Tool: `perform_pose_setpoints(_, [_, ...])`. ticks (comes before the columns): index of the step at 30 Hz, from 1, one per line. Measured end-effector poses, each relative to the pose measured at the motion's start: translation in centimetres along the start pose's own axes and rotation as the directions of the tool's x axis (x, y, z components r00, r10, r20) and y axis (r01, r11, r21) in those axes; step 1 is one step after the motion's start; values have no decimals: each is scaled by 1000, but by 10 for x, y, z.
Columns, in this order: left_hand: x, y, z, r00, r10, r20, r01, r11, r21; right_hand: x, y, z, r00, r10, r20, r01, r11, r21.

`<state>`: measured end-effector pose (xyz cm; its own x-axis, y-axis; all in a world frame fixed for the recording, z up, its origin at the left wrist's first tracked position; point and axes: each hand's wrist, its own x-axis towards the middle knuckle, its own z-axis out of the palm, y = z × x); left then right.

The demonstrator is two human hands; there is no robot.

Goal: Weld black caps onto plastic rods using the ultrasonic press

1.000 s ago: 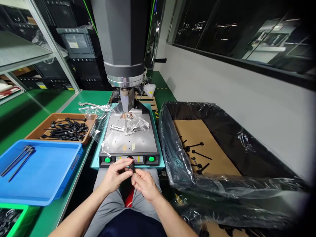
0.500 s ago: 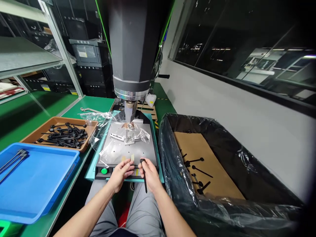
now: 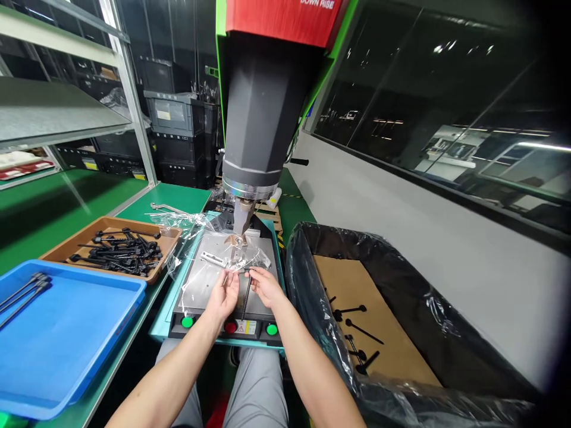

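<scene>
My right hand [image 3: 266, 286] pinches a thin black ribbed cable tie [image 3: 247, 297] near its thick head; its tail hangs down toward me over the metal plate. Just to the left, my left hand [image 3: 226, 292] has its fingers drawn together at the front of the small fixture [image 3: 238, 252]; what they hold, if anything, I cannot make out. Above the fixture, the tapered metal tip [image 3: 243, 217] of the press head [image 3: 254, 119] points down. Clear plastic film [image 3: 259, 257] lies around the fixture and partly covers it.
Black ties fill a brown tray [image 3: 100, 226] at left, behind a blue tray [image 3: 75, 333] with several more. On the right, a plastic-lined bin [image 3: 298, 267] holds loose ties on cardboard [image 3: 379, 321]. Green buttons [image 3: 187, 321] and a red button [image 3: 231, 327] line the machine's front edge.
Both hands have moved forward, from the plate's front edge to the fixture, bringing the cable tie along. The view has tilted up, showing more of the press head.
</scene>
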<state>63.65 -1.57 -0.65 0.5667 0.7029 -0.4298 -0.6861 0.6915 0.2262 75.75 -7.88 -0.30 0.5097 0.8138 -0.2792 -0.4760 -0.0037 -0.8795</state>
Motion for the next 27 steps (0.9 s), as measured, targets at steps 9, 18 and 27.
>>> perform_pose_setpoints(9, [-19,19,29,981,145,127,-155,985,77,17,-3,40,904,-419,90,425,851,-307])
perform_pose_setpoints(18, [-25,34,41,970,154,186,-193,958,214,39,-40,52,675,-737,19,613,546,-571])
perform_pose_setpoints(27, [-21,34,41,974,153,165,-187,958,219,81,-37,67,835,-549,-41,490,775,-398])
